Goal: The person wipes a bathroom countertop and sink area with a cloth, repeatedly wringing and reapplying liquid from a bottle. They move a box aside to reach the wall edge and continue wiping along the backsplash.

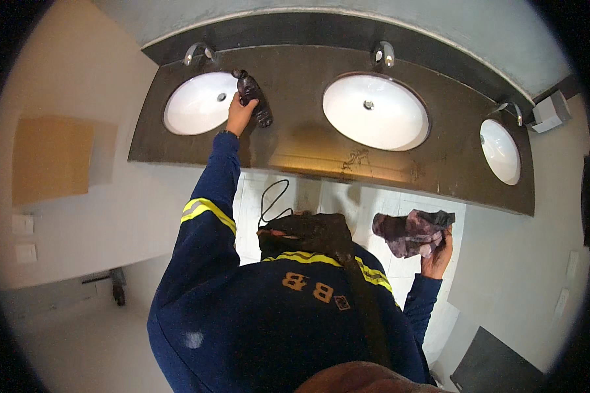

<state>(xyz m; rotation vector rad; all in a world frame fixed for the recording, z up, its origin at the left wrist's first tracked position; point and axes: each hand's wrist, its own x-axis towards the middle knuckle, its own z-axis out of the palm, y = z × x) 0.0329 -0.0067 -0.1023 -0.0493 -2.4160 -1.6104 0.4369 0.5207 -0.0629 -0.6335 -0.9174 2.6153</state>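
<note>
My left hand (240, 116) reaches out over the counter, its fingers closed around a dark, glossy bottle (254, 99). The bottle is tilted beside the right rim of the left sink (191, 108), its narrow end toward the back wall. Down in front of the counter, on the right, my right hand (438, 257) is closed on a crumpled cloth (408, 230) in patchy dark and pinkish tones. Part of that hand is hidden by the cloth.
The dark counter (295, 98) also holds a middle sink (373, 128) and a right sink (501, 154). Chrome faucets (385, 54) stand behind them. Wet marks (355, 159) show near the front edge. A dark bag (308, 232) with a looped cord (269, 200) hangs at my front.
</note>
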